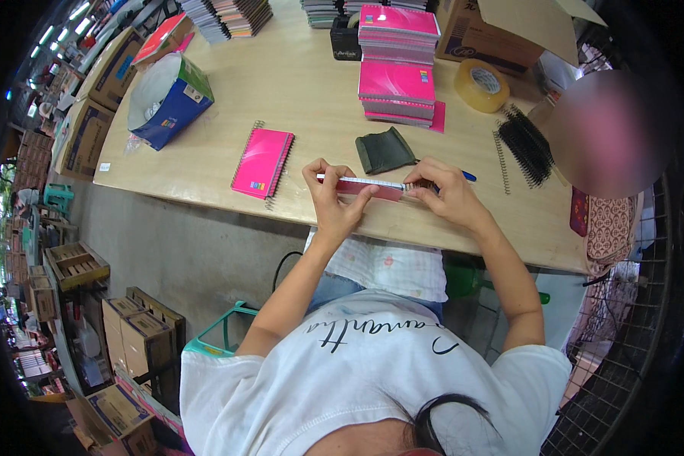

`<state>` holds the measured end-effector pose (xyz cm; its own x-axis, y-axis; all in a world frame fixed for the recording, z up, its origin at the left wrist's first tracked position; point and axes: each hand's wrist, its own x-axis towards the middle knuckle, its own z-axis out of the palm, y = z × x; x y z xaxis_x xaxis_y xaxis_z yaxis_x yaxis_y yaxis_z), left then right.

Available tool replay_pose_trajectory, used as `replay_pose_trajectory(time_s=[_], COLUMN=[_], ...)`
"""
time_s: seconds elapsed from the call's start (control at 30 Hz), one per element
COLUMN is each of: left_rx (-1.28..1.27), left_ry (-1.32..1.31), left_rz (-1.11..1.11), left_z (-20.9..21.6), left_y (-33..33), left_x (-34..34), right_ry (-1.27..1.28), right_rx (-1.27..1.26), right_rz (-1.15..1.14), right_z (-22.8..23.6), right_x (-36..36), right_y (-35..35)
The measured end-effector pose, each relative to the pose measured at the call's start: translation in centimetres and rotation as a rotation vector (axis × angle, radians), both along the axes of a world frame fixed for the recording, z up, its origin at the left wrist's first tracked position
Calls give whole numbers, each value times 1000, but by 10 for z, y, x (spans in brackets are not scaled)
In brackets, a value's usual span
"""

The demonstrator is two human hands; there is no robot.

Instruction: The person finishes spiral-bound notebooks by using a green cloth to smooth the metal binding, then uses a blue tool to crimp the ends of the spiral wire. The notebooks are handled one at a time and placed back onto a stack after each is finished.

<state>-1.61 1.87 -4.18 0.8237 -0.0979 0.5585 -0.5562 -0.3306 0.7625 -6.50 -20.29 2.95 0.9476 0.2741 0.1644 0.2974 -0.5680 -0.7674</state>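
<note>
Above the table's near edge, my left hand (pixel 334 201) is closed on a pink-covered notebook (pixel 386 191), its page edges turned up and its length running left to right. My right hand (pixel 452 194) pinches a dark wire spiral (pixel 416 185) at the notebook's right end. How far the spiral runs into the holes is hidden by my fingers. Just beyond my hands lies a dark green cloth pouch (pixel 385 150). A blue pen (pixel 469 175) shows beside my right hand. To the left, a pink notebook (pixel 262 163) lies flat with spirals along its sides.
Stacked pink notebooks (pixel 395 80) stand farther back, near a tape roll (pixel 482 85) and an open cardboard box (pixel 501 34). Black spirals (pixel 528 144) lie heaped at right, a single spiral (pixel 502 162) beside them. A blue-green container (pixel 171 102) sits at left. A blurred patch hides the far right.
</note>
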Motion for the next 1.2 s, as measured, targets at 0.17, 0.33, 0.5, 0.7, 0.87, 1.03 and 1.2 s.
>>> replay_pose_trajectory(time_s=[0.17, 0.33, 0.5, 0.7, 0.87, 1.03, 1.2], left_rx=[36, 0, 40, 35, -27, -18, 21], left_ry=[-8, 26, -20, -50, 0, -18, 18], left_rz=[-3, -5, 46, 42, 6, 7, -91], left_z=[2, 2, 6, 5, 1, 3, 0], left_y=[0, 0, -3, 0, -2, -2, 21], left_x=[2, 1, -3, -3, -2, -4, 7], right_ry=[-503, -710, -814, -244, -73, -158, -444], right_rx=[-136, -220, -183, -12, -133, -348, -572], right_rz=[-11, 2, 8, -115, -105, -43, 61], right_z=[-11, -25, -27, -13, -5, -3, 10], right_x=[1, 1, -1, -8, -4, -3, 40], right_y=[1, 0, 6, 12, 15, 19, 5])
